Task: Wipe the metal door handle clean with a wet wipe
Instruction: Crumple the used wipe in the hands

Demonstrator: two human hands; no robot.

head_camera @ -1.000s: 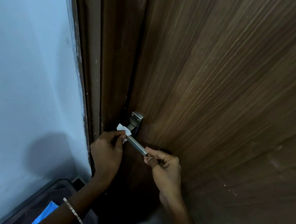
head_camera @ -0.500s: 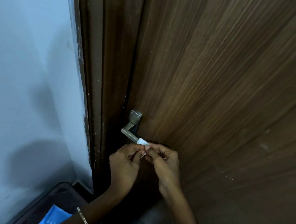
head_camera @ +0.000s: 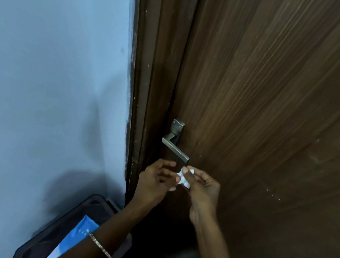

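**Desk:** Report hand status and wipe location.

**Operator:** From the head view, the right hand (head_camera: 202, 189) pinches the wet wipe (head_camera: 184, 178) between thumb and forefingers. The wipe is bunched into a small wad. The left hand (head_camera: 154, 181) is just beside it, fingers loosely bent, tips at the wipe's edge. That area is blurred, so I cannot tell whether it grips the wipe or only touches it. The wipe sits just below the free end of the door handle (head_camera: 176, 149), apart from the metal.

**Desk:** Step in hand?

**Operator:** I judge it to be re-folding the wipe between strokes. The lever is bare. It is mounted on the wooden door (head_camera: 276, 122), close to the door frame (head_camera: 149, 81).

**Desk:** Recommended procedure?

**Operator:** I would proceed as follows:
1. Turn a fresh face of the wipe outward and open the wad; as bunched, it covers little.
2. Wrap it round the lever so every flat face and edge of the square bar is in contact.
3. Draw it in one direction, from the bend to the free end.
4. Steady the free end with the other hand; the lever will likely dip under pressure.
5. Finish on the neck and the backplate (head_camera: 178, 125).
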